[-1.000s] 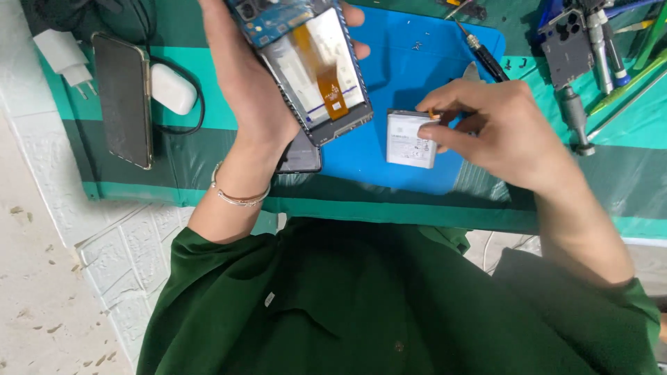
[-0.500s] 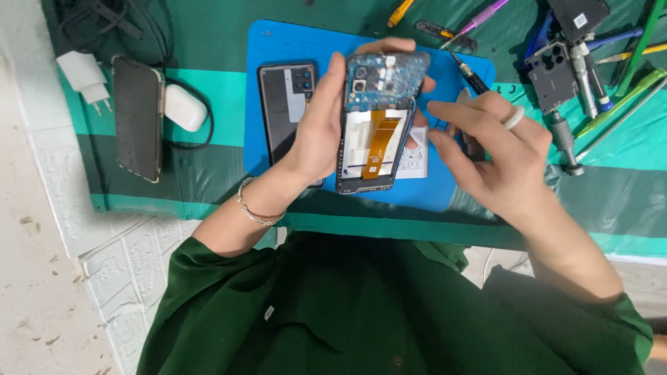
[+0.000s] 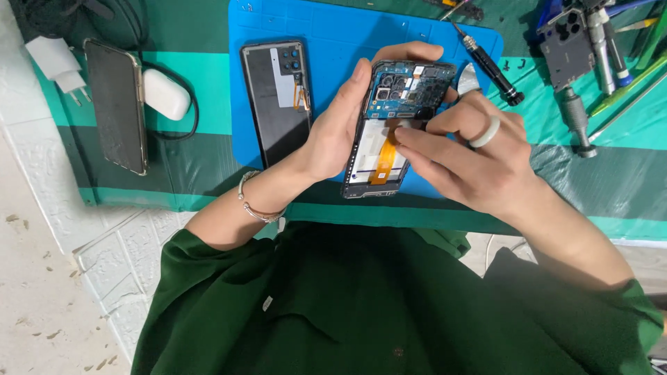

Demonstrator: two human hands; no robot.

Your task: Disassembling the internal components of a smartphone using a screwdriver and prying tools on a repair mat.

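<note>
Opened smartphone held over the blue repair mat [image 3: 326,28].
Left hand [image 3: 340,132] grips the opened smartphone [image 3: 396,128]; right hand [image 3: 472,156] presses fingertips [image 3: 403,135] onto its orange flex cable [image 3: 385,156].

place: phone repair bench | blue work mat [image 3: 333,28] | screwdrivers [image 3: 486,62] | opened phones [image 3: 399,128]

The person wears a dark green top with short, loose sleeves that stop near the elbows. The left hand [image 3: 333,135] has a thin silver bracelet [image 3: 258,205] around the wrist. The right hand [image 3: 479,163] has a wide, smooth, pale ring [image 3: 484,132] on one of its fingers. Both forearms are bare
</note>
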